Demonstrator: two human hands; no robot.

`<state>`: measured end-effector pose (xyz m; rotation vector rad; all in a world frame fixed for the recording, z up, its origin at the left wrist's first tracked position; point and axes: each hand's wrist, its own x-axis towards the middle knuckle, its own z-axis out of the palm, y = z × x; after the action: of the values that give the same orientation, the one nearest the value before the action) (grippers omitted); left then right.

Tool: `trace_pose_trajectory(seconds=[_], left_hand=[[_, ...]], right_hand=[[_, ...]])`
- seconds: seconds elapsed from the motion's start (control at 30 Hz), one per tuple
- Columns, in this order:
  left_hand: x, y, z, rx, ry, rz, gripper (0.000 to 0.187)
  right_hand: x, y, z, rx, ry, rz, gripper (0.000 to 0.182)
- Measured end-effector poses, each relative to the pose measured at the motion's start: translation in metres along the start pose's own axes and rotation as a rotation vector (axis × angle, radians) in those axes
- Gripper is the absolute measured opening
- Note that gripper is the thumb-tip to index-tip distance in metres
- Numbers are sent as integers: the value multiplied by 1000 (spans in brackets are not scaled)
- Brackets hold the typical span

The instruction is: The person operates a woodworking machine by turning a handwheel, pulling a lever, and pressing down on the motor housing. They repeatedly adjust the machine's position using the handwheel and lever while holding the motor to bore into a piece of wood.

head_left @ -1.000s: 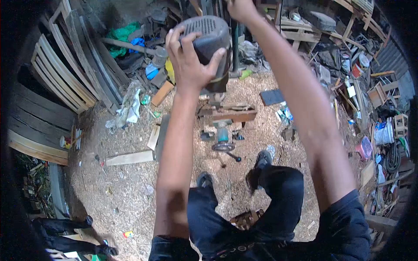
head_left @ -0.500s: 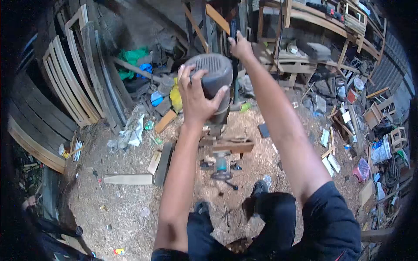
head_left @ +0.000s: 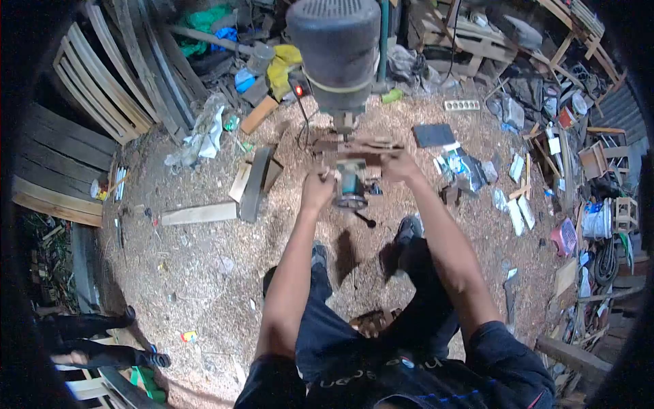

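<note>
A large dark machine motor (head_left: 334,51) with a vented top stands in front of me, its chuck pointing down over a brown wooden piece (head_left: 357,146). Below the wood sits a green vise (head_left: 349,183) with a round front and a black-knobbed handle. My left hand (head_left: 318,189) is closed at the left side of the vise; what it grips is too small to make out. My right hand (head_left: 400,167) is at the right end of the wooden piece, its fingers blurred and partly hidden.
Curved wooden pieces (head_left: 95,82) lean at the upper left. Offcuts (head_left: 201,213) lie on the floor left of the machine. A power strip (head_left: 462,105) and a dark flat panel (head_left: 433,135) lie to the right. Another person's legs (head_left: 102,337) show at the lower left.
My left hand has left the motor top and come down beside the vise. My right hand has let go of the dark upright handle and moved down to the wood. The view has tilted downward.
</note>
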<state>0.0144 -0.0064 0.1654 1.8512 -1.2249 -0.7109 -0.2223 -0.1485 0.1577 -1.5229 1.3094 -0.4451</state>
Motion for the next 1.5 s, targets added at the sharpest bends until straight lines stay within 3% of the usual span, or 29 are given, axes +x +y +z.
trace_pose_trajectory(seconds=[0.03,0.1,0.13,0.27,0.3,0.37,0.43,0.5,0.53,0.83,1.07,1.3,1.5], left_hand=[[-7,-22,9,117,-50,-16,37],[9,-35,18,337,-120,10,38],[7,-37,19,363,-298,-93,48],[-5,-63,48,410,-637,-79,59],[-7,-62,53,471,-633,-80,58],[-11,-61,61,594,-627,-83,56],[-10,-49,53,586,-659,-111,50],[-6,-45,47,583,-694,-110,48],[-6,-42,45,582,-697,-100,47],[-1,-47,38,504,-663,-31,37],[-1,-61,32,433,-576,-24,35],[10,-67,7,351,-600,-121,34],[1,-69,-1,310,-594,-28,38]], right_hand=[[-6,34,16,-264,-103,25,40],[-15,55,37,-625,-93,-135,47],[-21,62,47,-806,-92,-224,51],[-65,77,65,-796,-342,-109,58],[-58,100,75,-873,-418,-70,59],[-69,82,89,-865,-569,102,63],[-65,112,116,-784,-515,86,62],[-69,113,128,-722,-453,4,59],[-69,113,134,-702,-452,71,55],[-76,109,154,-668,-205,-13,45],[-83,82,163,-523,-201,-149,45],[-82,83,173,-439,-173,-111,42],[-80,89,168,-431,-170,-136,41]])
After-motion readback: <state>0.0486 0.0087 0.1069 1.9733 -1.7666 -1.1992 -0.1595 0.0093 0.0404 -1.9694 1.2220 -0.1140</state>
